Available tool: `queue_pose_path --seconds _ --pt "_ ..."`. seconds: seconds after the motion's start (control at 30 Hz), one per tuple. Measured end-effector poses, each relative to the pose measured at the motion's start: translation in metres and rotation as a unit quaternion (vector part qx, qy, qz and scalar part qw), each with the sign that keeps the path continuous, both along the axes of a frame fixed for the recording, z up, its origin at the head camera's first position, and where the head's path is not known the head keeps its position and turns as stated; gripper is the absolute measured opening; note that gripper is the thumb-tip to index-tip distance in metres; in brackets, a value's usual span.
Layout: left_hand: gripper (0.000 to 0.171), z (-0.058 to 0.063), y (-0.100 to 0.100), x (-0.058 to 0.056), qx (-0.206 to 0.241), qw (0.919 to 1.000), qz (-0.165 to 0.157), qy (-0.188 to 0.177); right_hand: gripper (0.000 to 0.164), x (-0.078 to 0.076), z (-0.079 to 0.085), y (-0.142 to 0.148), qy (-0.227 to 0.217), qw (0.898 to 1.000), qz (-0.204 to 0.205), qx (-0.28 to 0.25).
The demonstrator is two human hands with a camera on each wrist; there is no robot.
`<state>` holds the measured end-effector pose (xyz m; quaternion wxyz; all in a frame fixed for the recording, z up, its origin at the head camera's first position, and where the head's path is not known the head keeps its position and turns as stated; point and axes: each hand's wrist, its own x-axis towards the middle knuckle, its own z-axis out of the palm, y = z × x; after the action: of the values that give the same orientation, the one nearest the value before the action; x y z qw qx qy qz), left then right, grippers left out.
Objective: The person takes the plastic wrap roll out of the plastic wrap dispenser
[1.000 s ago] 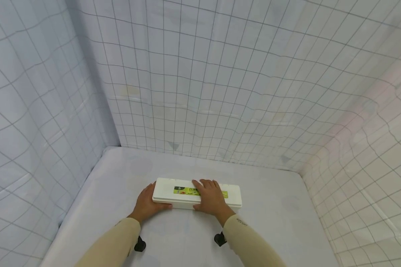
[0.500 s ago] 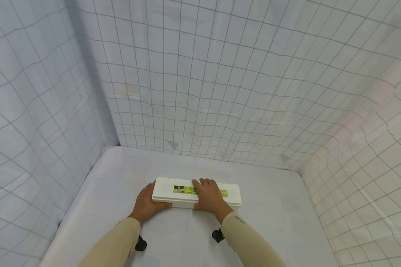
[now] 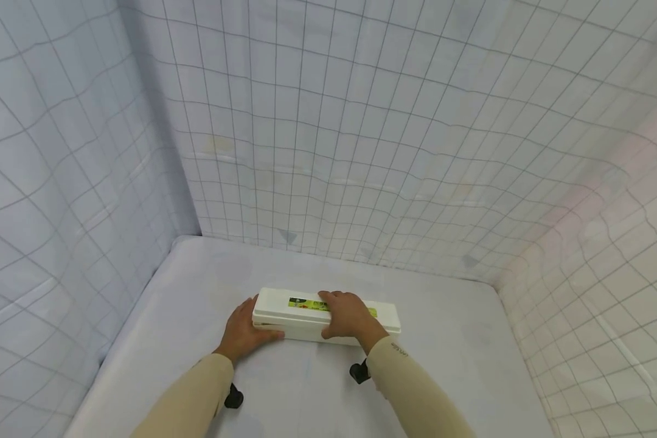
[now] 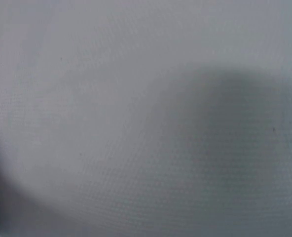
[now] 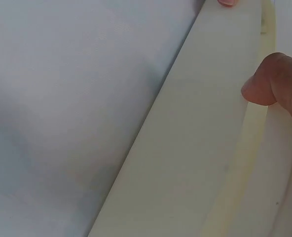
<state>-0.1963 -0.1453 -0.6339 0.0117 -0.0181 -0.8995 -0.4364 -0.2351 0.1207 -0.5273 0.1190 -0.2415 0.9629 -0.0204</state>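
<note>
A long white plastic box (image 3: 303,332) lies across the white surface, topped by a white lid (image 3: 276,302) with a green-yellow label (image 3: 302,303). My left hand (image 3: 241,331) holds the box's left end, thumb along the front wall and fingers round the end. Across the middle of the lid, my right hand (image 3: 351,316) grips it, fingers over the top and thumb at the front edge, partly covering the label. In the right wrist view the thumb (image 5: 274,81) presses at the lid's edge, where a pale yellowish strip runs between lid and wall. The box's inside is hidden.
White cloth (image 3: 301,389) covers the work surface. White sheets with a grey grid (image 3: 328,152) stand behind it and on both sides. Black wrist-worn pieces (image 3: 233,398) show below both sleeves. The left wrist view holds only pale cloth (image 4: 111,123) with a blurred shadow.
The lid has risen slightly from the box, with a thin gap now at its left front edge. My right fingers have curled more over the lid; the left hand keeps its hold.
</note>
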Motion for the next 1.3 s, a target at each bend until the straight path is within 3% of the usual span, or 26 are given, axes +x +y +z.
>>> queue_pose_path --seconds 0.33,0.57,0.97,1.13,1.3 --pt "0.113 -0.005 0.0 -0.002 -0.003 0.9998 0.0 0.018 0.09 -0.007 -0.004 0.009 -0.023 0.999 0.002 -0.028" --pt "0.114 -0.006 0.0 -0.002 -0.012 0.9999 0.002 -0.004 0.096 -0.01 -0.004 0.013 -0.054 0.997 -0.001 -0.049" --pt "0.112 0.002 -0.002 -0.002 -0.023 0.9992 0.003 -0.031 0.099 -0.01 0.003 0.015 0.068 0.995 0.024 -0.066" --pt "0.113 0.003 -0.001 -0.001 -0.027 0.999 0.005 -0.035 0.098 -0.011 0.004 0.014 0.094 0.994 0.022 -0.042" --pt "0.115 0.005 -0.001 -0.002 -0.028 0.9993 0.003 -0.025 0.098 -0.015 0.003 0.021 0.106 0.994 -0.006 -0.029"
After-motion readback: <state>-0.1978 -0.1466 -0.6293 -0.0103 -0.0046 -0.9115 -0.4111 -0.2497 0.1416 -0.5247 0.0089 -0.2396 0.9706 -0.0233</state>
